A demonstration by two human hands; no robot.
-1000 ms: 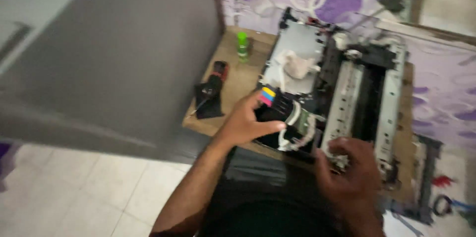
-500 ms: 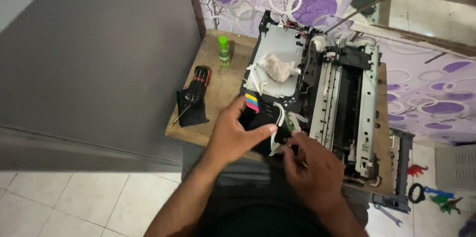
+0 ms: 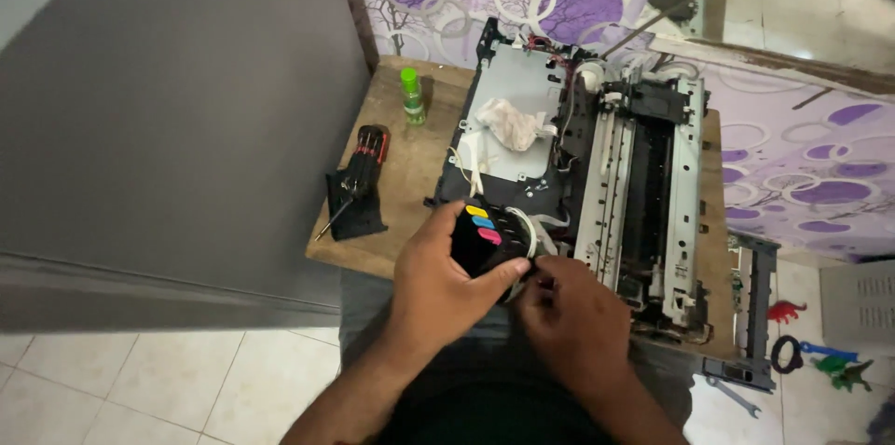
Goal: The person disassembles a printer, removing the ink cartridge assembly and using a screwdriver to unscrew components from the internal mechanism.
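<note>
Left hand wraps a closed grip around a black boxy ink cartridge block, glossy plastic with yellow, blue and pink oval caps on top, held at the near edge of the wooden worktop. Right hand pinches thin white tubes at the block's right side. Just beyond, a stripped printer: flat grey metal plate, long white plastic rails. Crumpled white rag lies on the plate. Far left, a small green bottle; nearer, a black screwdriver set.
</note>
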